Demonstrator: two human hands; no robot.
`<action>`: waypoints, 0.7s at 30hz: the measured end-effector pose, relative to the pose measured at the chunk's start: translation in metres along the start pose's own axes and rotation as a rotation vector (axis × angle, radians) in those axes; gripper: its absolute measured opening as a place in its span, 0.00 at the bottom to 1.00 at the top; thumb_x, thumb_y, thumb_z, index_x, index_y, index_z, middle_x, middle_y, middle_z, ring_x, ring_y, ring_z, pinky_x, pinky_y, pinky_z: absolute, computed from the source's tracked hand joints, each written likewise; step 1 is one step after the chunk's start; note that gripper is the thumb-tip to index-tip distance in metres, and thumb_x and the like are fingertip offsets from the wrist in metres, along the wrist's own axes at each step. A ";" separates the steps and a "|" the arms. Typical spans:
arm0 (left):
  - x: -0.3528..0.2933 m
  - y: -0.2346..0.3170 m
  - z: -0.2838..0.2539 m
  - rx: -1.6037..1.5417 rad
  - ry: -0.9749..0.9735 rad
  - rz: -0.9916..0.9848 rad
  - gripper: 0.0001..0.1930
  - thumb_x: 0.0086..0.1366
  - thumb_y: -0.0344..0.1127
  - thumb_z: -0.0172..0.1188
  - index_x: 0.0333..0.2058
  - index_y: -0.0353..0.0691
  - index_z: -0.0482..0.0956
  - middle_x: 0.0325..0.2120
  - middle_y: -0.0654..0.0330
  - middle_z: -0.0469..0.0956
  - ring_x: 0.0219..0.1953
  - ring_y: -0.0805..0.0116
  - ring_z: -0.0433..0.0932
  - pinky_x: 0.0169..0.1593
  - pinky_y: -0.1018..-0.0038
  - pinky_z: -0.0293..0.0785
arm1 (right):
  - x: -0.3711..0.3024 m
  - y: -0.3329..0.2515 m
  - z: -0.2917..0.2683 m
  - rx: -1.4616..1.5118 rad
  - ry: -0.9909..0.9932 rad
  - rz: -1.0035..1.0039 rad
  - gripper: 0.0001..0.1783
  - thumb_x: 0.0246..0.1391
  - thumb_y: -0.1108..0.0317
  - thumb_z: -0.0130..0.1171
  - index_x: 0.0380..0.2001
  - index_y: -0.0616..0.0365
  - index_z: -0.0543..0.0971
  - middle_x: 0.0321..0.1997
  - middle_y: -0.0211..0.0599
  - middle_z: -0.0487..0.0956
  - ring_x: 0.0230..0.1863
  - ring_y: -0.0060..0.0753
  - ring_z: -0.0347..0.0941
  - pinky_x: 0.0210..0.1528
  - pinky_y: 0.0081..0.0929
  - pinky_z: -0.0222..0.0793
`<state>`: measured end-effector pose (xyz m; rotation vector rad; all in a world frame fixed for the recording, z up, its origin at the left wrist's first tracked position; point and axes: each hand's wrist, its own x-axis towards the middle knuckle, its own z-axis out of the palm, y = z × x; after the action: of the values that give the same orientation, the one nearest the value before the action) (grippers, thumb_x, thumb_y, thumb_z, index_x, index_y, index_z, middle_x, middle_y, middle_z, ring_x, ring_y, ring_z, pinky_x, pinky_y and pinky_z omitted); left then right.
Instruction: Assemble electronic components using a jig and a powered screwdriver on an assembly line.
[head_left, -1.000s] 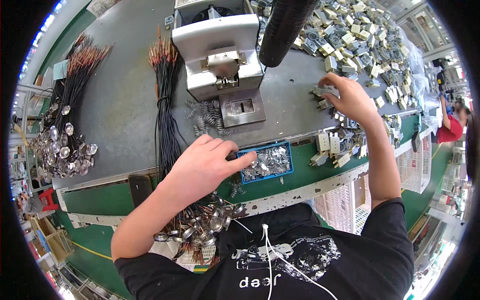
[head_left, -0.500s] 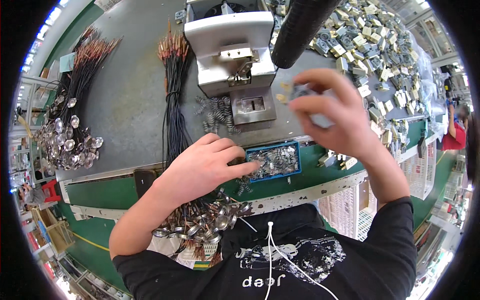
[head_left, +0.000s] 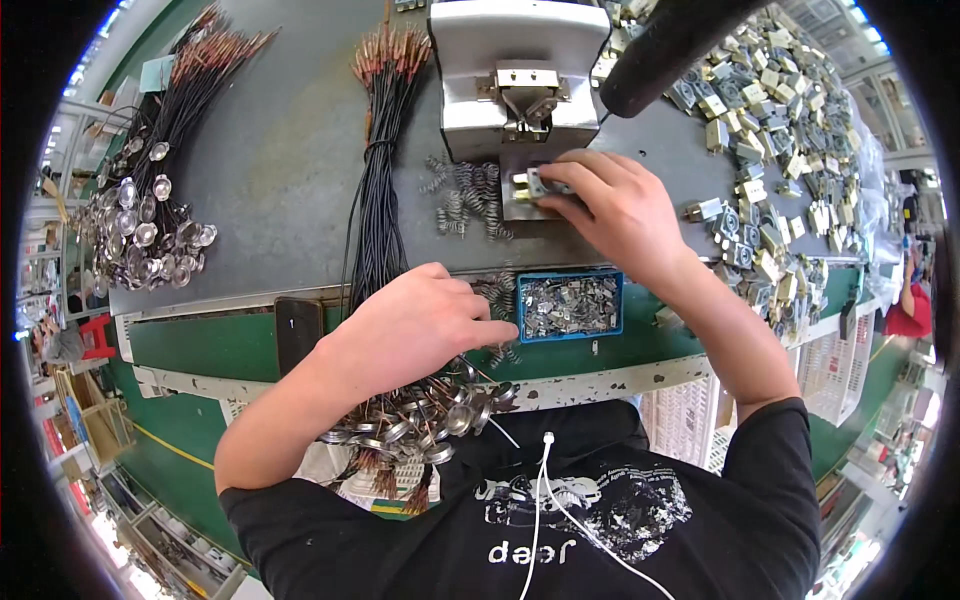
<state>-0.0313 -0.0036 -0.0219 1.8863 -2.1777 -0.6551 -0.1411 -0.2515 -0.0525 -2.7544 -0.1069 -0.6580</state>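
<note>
My right hand [head_left: 620, 205] pinches a small grey-and-cream block with brass-coloured tabs [head_left: 527, 185] between thumb and fingers. It holds the block over the metal plate [head_left: 518, 212] in front of the silver bench machine [head_left: 520, 40]; whether the two touch is hard to tell. My left hand [head_left: 425, 325] hovers at the table's front edge, fingers loosely bent and apart with nothing visible in them. Its fingertips are beside some coil springs [head_left: 497, 292] and the left rim of a blue tray [head_left: 572, 337] of small metal pieces. Under that forearm hang black wires with round metal caps [head_left: 450, 415].
More springs [head_left: 468, 195] lie left of the plate. Bundles of black wires [head_left: 378, 190] and capped wires [head_left: 150, 230] lie to the left. A thick black bar [head_left: 670, 55] slants above the table's back right, near a heap of similar blocks [head_left: 765, 130].
My right hand has moved left, bringing the block from beside the machine's plate to over it. My left hand stays near the tray and springs. The whole view has shifted slightly.
</note>
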 end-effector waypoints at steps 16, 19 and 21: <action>0.000 0.000 0.008 0.040 0.086 0.014 0.23 0.58 0.30 0.61 0.53 0.56 0.83 0.29 0.69 0.80 0.38 0.69 0.79 0.45 0.70 0.71 | 0.008 0.000 -0.008 -0.055 -0.054 -0.104 0.14 0.47 0.68 0.72 0.39 0.51 0.83 0.41 0.29 0.83 0.38 0.38 0.78 0.43 0.36 0.74; -0.001 -0.001 0.010 0.046 0.111 0.025 0.24 0.58 0.31 0.61 0.54 0.56 0.82 0.29 0.69 0.79 0.37 0.68 0.79 0.44 0.70 0.71 | 0.012 -0.001 -0.012 -0.078 -0.038 -0.161 0.16 0.46 0.69 0.72 0.41 0.52 0.84 0.40 0.28 0.83 0.38 0.37 0.78 0.42 0.36 0.75; -0.002 -0.001 0.011 0.045 0.123 0.024 0.23 0.59 0.31 0.60 0.54 0.56 0.82 0.28 0.68 0.78 0.37 0.68 0.79 0.45 0.70 0.71 | 0.019 -0.008 -0.014 -0.074 0.016 -0.202 0.16 0.46 0.70 0.72 0.41 0.52 0.84 0.39 0.28 0.83 0.38 0.37 0.78 0.42 0.35 0.75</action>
<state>-0.0345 0.0001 -0.0317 1.8660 -2.1519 -0.4764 -0.1308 -0.2484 -0.0301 -2.8323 -0.3685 -0.7495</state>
